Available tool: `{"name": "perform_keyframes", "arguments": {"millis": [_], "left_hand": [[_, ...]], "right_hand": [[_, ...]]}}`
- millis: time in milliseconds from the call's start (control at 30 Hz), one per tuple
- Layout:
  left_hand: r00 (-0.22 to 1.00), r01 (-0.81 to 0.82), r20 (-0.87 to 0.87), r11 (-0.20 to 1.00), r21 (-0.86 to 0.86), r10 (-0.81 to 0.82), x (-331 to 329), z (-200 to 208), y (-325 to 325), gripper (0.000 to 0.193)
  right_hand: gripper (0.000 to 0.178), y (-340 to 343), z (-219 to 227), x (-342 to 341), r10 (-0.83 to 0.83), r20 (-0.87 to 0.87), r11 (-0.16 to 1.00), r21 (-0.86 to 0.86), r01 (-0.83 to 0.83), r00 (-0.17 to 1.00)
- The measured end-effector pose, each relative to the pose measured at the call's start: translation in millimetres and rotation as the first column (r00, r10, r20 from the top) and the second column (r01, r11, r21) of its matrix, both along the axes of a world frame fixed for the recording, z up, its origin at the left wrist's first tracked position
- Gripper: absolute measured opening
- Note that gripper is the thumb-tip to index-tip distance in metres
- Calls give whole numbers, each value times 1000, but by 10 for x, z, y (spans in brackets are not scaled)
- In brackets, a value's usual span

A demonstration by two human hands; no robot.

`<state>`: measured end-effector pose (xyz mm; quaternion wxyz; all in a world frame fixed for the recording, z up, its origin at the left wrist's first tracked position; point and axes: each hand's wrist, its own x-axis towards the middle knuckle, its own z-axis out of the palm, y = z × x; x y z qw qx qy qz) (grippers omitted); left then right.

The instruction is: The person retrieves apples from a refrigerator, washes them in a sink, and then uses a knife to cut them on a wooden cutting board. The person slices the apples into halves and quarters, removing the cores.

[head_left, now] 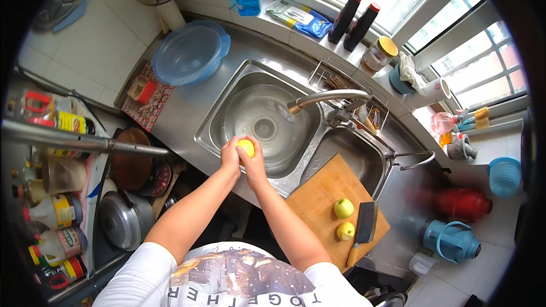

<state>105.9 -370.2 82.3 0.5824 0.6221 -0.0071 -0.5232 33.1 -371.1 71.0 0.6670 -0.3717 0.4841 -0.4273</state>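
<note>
Over the near left edge of the large sink basin, my left hand and my right hand are cupped together around a yellow apple. Its upper side shows between my fingers; the rest is hidden by them. Below and beyond my hands, the steel basin is wet, with a round drain in the middle. Right of my forearms, a wooden cutting board lies partly across the smaller basin. Two yellow-green apples rest on it beside a cleaver with a wooden handle.
A curved faucet reaches over the large basin. On the left counter stands a blue plastic basin. Bottles and jars line the window ledge. At right are a blue thermos jug and a red container. A bottle rack with a metal rail stands left.
</note>
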Motion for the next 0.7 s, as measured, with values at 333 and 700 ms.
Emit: {"name": "perform_keyframes", "arguments": {"millis": [333, 700], "left_hand": [[928, 369, -127, 913, 176, -350, -178, -773, -456, 37], [913, 254, -398, 894, 370, -95, 189, -1777, -818, 39]], "right_hand": [[31, -733, -1323, -224, 52, -216, 961, 275, 10, 975], [28, -930, -2186, -77, -223, -81, 912, 336, 237, 971]]}}
